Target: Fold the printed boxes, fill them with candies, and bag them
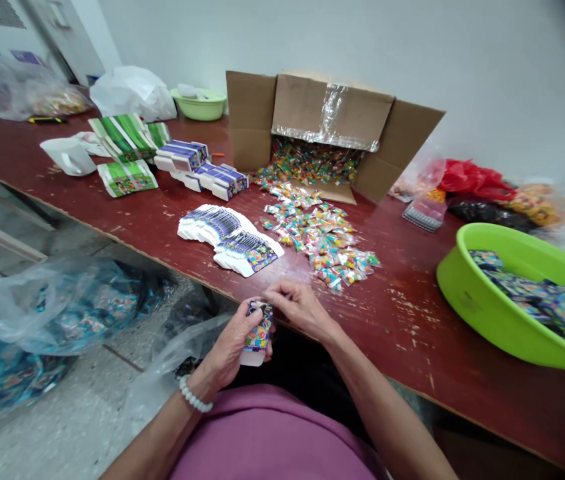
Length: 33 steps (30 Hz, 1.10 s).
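Note:
My left hand (235, 340) is wrapped round a small printed carton (258, 330), its thumb lying across the colourful front. A white flap shows at the carton's lower end. At its upper end is my right hand (295, 303), fingers curled and pinched together; what they hold, if anything, is hidden. Just beyond the hands, a fanned stack of flat purple cartons (249, 250) lies on the red table (387, 320). To its right spreads a pile of small wrapped candies (327, 240), spilling from an open cardboard box (332, 110).
At the right stands a green basin (492, 313) holding filled dark packets. Bundled purple cartons (222, 180) and green cartons (127, 177) sit at the back left, near a white jug (69, 159). Clear plastic bags (62, 313) of blue packets rest on the floor at left.

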Each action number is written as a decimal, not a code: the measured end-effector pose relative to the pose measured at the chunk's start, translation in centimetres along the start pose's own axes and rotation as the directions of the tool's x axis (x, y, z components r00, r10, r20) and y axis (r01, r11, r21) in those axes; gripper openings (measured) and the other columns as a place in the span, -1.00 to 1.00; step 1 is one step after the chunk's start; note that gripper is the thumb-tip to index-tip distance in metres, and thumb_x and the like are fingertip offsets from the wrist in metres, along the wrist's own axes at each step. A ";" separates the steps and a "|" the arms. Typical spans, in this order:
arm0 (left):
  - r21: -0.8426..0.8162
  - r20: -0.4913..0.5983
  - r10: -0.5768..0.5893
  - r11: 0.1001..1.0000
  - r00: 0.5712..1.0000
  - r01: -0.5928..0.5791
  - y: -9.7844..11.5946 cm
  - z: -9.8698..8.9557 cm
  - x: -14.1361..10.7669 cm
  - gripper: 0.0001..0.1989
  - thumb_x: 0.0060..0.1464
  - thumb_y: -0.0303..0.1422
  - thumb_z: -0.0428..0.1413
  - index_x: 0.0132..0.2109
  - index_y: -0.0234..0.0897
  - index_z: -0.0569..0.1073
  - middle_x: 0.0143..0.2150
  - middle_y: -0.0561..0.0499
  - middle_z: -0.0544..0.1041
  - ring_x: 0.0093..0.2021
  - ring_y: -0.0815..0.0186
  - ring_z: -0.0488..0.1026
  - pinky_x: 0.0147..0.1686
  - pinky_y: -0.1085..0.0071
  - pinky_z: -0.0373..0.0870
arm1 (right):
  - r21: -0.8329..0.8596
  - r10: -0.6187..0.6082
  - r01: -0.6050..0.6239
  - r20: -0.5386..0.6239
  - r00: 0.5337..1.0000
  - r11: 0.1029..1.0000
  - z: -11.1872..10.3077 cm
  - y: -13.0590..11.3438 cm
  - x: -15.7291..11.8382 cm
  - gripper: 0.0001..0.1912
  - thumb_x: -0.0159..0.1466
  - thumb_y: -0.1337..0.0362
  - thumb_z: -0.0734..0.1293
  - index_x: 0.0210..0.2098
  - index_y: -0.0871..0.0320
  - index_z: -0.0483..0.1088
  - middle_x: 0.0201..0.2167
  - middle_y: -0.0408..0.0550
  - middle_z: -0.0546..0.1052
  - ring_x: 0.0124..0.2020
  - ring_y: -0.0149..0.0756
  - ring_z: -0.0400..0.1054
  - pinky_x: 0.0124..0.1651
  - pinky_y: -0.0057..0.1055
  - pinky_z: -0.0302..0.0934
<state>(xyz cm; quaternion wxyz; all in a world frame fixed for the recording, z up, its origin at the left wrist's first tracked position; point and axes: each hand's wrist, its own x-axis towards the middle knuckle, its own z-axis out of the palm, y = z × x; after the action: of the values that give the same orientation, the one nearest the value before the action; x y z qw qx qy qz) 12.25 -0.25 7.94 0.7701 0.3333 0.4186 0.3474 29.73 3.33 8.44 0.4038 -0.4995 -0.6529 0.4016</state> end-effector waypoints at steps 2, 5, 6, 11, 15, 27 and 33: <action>-0.053 -0.006 -0.015 0.998 1.000 0.015 -0.9 -0.6 0.0 -0.55 0.12 -0.15 0.25 0.08 -0.19 0.34 -0.24 0.01 0.57 -0.39 0.33 0.55 -0.39 0.45 0.45 | -0.074 0.071 -0.084 -0.161 0.984 0.994 -0.2 1.4 2.7 -0.76 0.31 0.14 0.32 -0.19 0.14 0.53 -0.25 -0.05 0.58 -0.26 -0.25 0.43 -0.14 -0.32 0.29; -0.085 0.032 -0.097 0.991 0.995 0.100 -2.4 -1.6 -0.2 -0.59 0.07 -0.21 0.30 0.00 -0.24 0.39 -0.17 -0.07 0.59 -0.28 0.31 0.54 -0.29 0.43 0.44 | -0.272 0.048 -0.148 -0.343 0.938 0.951 -0.5 2.9 6.7 -0.66 0.22 0.21 0.39 -0.03 0.18 0.47 -0.08 0.07 0.55 -0.10 -0.14 0.42 0.00 -0.21 0.28; -0.082 0.043 -0.132 0.988 0.990 0.135 -2.9 -2.0 -0.4 -0.59 0.04 -0.23 0.33 -0.03 -0.25 0.40 -0.16 -0.07 0.58 -0.29 0.31 0.53 -0.29 0.42 0.43 | -0.317 0.028 -0.150 -0.358 0.933 0.937 -0.5 3.2 7.6 -0.63 0.20 0.25 0.40 -0.01 0.20 0.46 -0.06 0.11 0.54 -0.05 -0.10 0.40 0.05 -0.18 0.26; 0.054 -0.019 -0.111 0.992 0.994 0.112 -3.5 -5.0 -0.9 -0.55 -0.16 -0.31 0.40 -0.12 -0.23 0.41 -0.32 0.08 0.50 -0.34 0.32 0.46 -0.31 0.42 0.40 | -0.421 -0.092 -0.053 -0.317 0.944 0.905 -1.6 4.1 5.8 -0.62 0.28 0.24 0.33 0.07 0.17 0.43 -0.01 0.12 0.50 -0.01 -0.08 0.38 0.08 -0.19 0.24; 0.432 0.005 -0.087 0.898 0.996 0.077 -1.6 -8.5 -0.5 -0.53 -0.19 -0.36 0.36 -0.06 -0.22 0.50 -0.38 0.11 0.47 -0.37 0.33 0.40 -0.38 0.49 0.31 | -0.669 -0.140 -0.175 -0.389 0.910 0.722 -5.1 5.5 0.5 -0.66 0.31 0.23 0.29 0.05 0.15 0.46 0.02 0.19 0.47 -0.01 0.01 0.34 0.06 -0.11 0.24; 0.432 0.162 -0.238 0.889 0.957 0.148 -0.1 -6.5 -0.3 -0.78 -0.04 -0.33 0.20 -0.19 -0.23 0.43 -0.30 0.06 0.54 -0.36 0.34 0.46 -0.37 0.49 0.32 | -0.265 -0.004 -0.123 -0.432 0.902 0.956 -6.4 4.1 -1.8 -0.73 0.32 0.13 0.28 -0.18 0.12 0.57 -0.19 0.06 0.60 -0.15 -0.11 0.41 -0.02 -0.19 0.25; 0.205 0.212 -0.153 0.973 0.965 0.109 0.5 -3.7 -0.3 -0.67 0.01 -0.36 0.20 -0.06 -0.24 0.35 -0.21 -0.06 0.59 -0.44 0.29 0.58 -0.46 0.48 0.37 | 0.535 0.446 -0.304 -0.156 0.881 0.788 -4.5 0.4 -3.2 -0.61 0.07 -0.01 0.52 -0.28 0.17 0.53 -0.52 -0.16 0.48 -0.58 -0.46 0.23 -0.50 -0.50 0.12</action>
<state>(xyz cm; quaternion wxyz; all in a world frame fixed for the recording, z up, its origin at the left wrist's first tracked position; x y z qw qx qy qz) 8.69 0.59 6.90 0.7984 0.4147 0.3810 0.2131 34.63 0.81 9.21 0.5156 -0.5502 -0.3518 0.5547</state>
